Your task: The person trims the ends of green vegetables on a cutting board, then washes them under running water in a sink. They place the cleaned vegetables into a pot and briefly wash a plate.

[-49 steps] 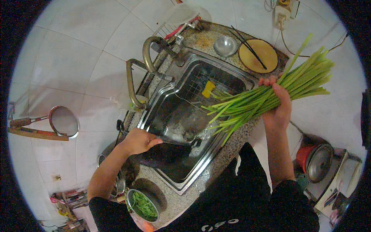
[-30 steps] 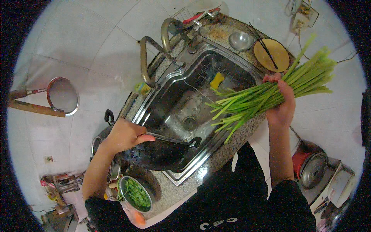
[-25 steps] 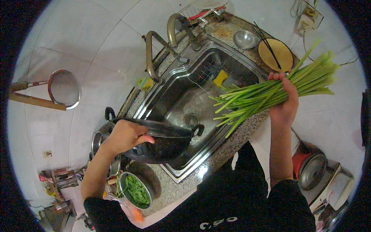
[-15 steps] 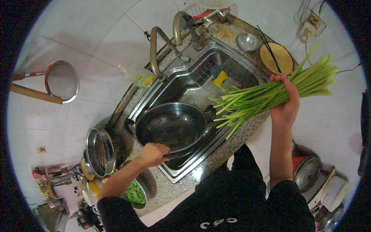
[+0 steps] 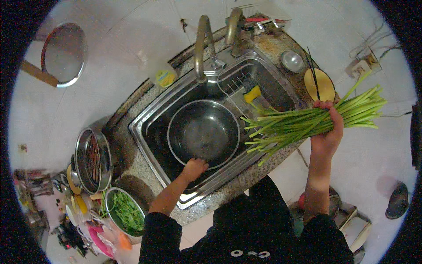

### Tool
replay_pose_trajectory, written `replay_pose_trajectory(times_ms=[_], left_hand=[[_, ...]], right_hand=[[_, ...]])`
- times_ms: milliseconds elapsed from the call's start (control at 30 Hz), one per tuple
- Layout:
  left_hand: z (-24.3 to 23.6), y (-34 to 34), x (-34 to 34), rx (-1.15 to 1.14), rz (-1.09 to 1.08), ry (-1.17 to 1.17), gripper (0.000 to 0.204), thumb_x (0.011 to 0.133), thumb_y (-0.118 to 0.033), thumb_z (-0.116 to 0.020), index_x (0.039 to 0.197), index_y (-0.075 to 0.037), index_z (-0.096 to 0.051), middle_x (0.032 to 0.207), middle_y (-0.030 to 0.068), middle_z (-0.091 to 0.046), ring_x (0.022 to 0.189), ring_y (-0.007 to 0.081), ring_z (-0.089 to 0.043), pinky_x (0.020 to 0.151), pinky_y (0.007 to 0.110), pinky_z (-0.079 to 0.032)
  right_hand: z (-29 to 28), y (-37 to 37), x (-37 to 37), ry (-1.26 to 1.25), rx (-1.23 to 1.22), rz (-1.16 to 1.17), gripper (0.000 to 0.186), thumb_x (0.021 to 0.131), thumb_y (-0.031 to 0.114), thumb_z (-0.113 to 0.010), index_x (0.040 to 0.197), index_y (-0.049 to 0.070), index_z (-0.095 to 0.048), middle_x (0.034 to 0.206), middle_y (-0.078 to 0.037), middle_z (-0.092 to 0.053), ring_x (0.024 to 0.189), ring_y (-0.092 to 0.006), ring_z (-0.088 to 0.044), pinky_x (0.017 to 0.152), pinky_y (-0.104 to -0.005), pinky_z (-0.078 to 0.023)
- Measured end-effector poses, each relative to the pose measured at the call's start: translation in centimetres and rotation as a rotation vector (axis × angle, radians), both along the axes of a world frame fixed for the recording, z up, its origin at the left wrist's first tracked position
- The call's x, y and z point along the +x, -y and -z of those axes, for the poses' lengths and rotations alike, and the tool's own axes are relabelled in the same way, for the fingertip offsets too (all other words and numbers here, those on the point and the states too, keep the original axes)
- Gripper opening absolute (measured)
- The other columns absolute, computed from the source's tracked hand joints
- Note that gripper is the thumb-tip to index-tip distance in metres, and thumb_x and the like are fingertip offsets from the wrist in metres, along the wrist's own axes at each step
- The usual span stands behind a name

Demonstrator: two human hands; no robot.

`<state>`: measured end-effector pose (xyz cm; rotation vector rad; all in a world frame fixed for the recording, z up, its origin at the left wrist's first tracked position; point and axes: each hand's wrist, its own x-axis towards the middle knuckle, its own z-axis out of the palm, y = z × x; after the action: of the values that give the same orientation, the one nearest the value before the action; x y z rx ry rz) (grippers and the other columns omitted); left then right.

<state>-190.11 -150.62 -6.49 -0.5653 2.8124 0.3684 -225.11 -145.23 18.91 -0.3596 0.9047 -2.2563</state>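
In the left basin of the steel sink [image 5: 192,201] sits a dark, round, wide pan [image 5: 203,127] with a shiny rim. My left hand [image 5: 194,170] is closed on the near side of that rim, with its fingertips over the inside edge. A thick bunch of long green stems [image 5: 290,126] is gripped in my right hand [image 5: 327,127], held up over the right part of the sink and its near edge. The cut ends point left, over the sink, while the other end reaches right, past the counter.
Beyond the basin stand two curved taps [image 5: 200,48]. A yellow sponge [image 5: 252,94] lies in the right basin. Far right are a small metal bowl [image 5: 292,61] and a yellow oval board [image 5: 313,83] with dark chopsticks. A bowl of leafy greens [image 5: 127,213] and a steel pot [image 5: 104,160] stand left.
The pan now looks level and lower in the basin, its side handles no longer showing. My left hand stays at its near rim. The view has turned slightly; my right hand still holds the stems.
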Motion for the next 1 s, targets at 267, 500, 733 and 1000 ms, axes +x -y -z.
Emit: replay_pose_trajectory(times_ms=[267, 500, 733, 1000], left_hand=[[-0.3, 4.5, -1.3, 0.458, -0.209, -0.145, 0.026, 0.073, -0.015, -0.053, 0.097, -0.005, -0.053, 0.092, 0.0154, -0.053, 0.087, 0.0315, -0.052, 0.073, 0.038, -0.043], [-12.8, 16.2, -16.3, -0.376, -0.32, -0.576, 0.044, 0.074, -0.001, -0.039, 0.118, -0.003, -0.034, 0.122, 0.0143, -0.035, 0.111, 0.0283, -0.036, 0.09, 0.032, -0.033], [-8.8, 18.1, -18.5, 0.251, -0.817, -0.61, 0.028, 0.084, -0.023, -0.037, 0.103, -0.003, -0.045, 0.098, 0.0093, -0.051, 0.085, 0.0228, -0.051, 0.079, 0.031, -0.042], [-10.1, 19.2, -18.3, 1.348, -0.88, -0.736, 0.026, 0.083, -0.028, -0.044, 0.081, -0.004, -0.052, 0.074, 0.0062, -0.056, 0.062, 0.013, -0.054, 0.058, 0.024, -0.048]], right_hand=[[1.1, 1.1, 1.0, -0.052, 0.087, -0.019, 0.021, 0.074, 0.011, -0.05, 0.091, -0.001, -0.049, 0.085, -0.01, -0.052, 0.085, -0.0223, -0.05, 0.083, -0.0336, -0.038], [1.3, 0.8, 0.3, -0.068, 0.048, -0.008, 0.022, 0.074, 0.014, -0.053, 0.088, -0.002, -0.053, 0.087, -0.01, -0.053, 0.088, -0.0239, -0.05, 0.083, -0.0335, -0.038], [1.1, -0.9, -0.3, 0.036, 0.006, -0.06, 0.02, 0.074, 0.013, -0.052, 0.088, -0.001, -0.051, 0.088, -0.01, -0.051, 0.09, -0.0232, -0.048, 0.085, -0.0333, -0.036], [1.0, 0.2, 0.3, -0.032, 0.11, 0.023, 0.022, 0.076, 0.007, -0.047, 0.097, 0.001, -0.042, 0.082, -0.007, -0.049, 0.081, -0.0168, -0.048, 0.088, -0.0336, -0.035]])
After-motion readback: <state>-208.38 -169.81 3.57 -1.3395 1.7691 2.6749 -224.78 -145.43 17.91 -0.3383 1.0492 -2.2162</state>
